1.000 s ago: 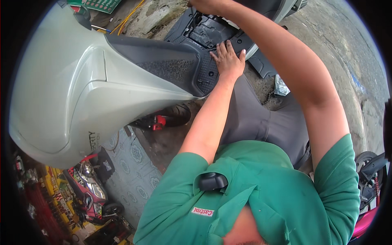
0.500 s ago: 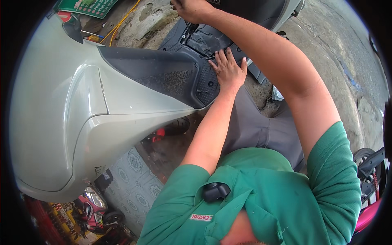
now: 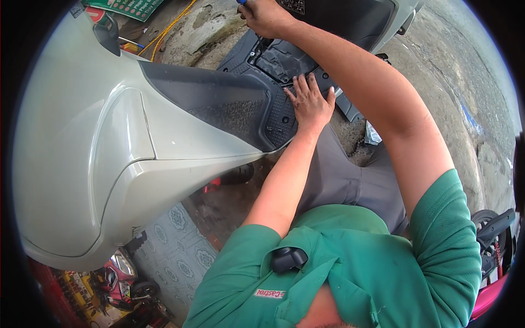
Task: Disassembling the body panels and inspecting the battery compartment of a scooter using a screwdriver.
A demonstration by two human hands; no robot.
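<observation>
My left hand (image 3: 313, 106) lies with its fingers spread on the dark plastic footboard (image 3: 281, 120) of a pale grey-green scooter (image 3: 60, 164). Its fingertips are beside an uncovered recess (image 3: 281, 59) in that footboard. Farther off, my right hand (image 3: 269, 19) is closed around what looks like a screwdriver (image 3: 241, 1). Only a bit of its blue handle shows at the top edge of the picture. The fist is above the far side of the recess, and the tool's tip cannot be made out.
A yellow cord (image 3: 167, 33) runs over the rough concrete at the far left. Below the scooter's front are patterned tiles (image 3: 175, 235) and a small red vehicle (image 3: 117, 279). A silvery packet (image 3: 372, 133) lies past my knee. Another two-wheeler (image 3: 492, 235) stands at the right.
My right hand has shifted slightly right and down in the picture, and a blue handle end now shows. The whole view has moved a little. My left hand stays on the footboard.
</observation>
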